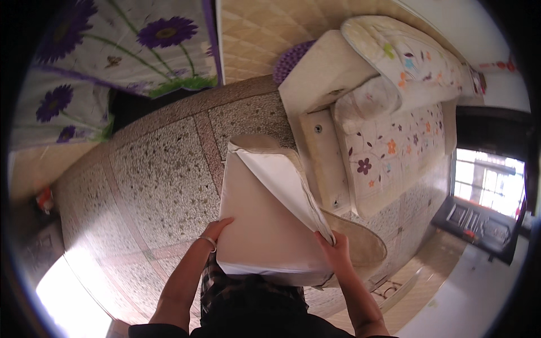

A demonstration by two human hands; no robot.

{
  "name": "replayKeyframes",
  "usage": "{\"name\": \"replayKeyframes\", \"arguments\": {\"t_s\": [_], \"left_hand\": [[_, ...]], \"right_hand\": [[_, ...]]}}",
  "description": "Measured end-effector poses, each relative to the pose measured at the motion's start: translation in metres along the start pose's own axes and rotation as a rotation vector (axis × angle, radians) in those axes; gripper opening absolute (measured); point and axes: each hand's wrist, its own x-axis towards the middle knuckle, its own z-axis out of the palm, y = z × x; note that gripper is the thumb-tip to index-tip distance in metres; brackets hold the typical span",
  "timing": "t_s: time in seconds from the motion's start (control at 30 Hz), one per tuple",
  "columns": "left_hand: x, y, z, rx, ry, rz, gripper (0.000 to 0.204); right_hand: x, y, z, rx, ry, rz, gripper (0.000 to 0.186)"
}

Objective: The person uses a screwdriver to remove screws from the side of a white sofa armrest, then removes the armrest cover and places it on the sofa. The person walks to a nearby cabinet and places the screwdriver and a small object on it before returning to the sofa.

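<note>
In front of my body a thick boxy cushion (265,219) lies tilted, its smooth whitish side facing up. A beige cover (355,242) wraps its far end and right side, opened along a slanting edge that bares a white strip of lining (276,180). My right hand (335,248) is closed on the cover's edge at the near right. At the cushion's left side, my left hand (217,230) grips it, with a bracelet on the wrist; some of its fingers are hidden behind the side. What bears the cushion from below is hidden.
A beige sofa (321,129) stands ahead to the right, with flower-patterned covers (394,146) on it. Behind it sits a purple woven thing (293,61). Speckled stone floor (158,169) spreads to the left, below a purple-flowered curtain (163,50). A dark door (479,225) is at the right.
</note>
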Motion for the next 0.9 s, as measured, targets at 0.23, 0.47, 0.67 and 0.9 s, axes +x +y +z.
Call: {"name": "replayKeyframes", "arguments": {"t_s": [0.23,0.47,0.67,0.9], "left_hand": [[-0.028,0.024,-0.002,0.200,0.035,0.099,0.051],[-0.061,0.006,0.002,0.295,0.066,0.229,0.055],[-0.087,-0.035,0.022,0.502,0.075,0.276,0.056],[-0.102,-0.078,0.068,0.734,-0.136,0.422,0.066]], "right_hand": [[-0.059,0.019,-0.003,0.233,0.118,-0.009,0.026],[-0.135,0.074,0.018,0.549,0.200,0.095,0.023],[-0.212,0.126,0.030,0.594,0.343,0.060,0.027],[-0.318,0.176,0.021,0.621,0.543,-0.028,0.023]]}}
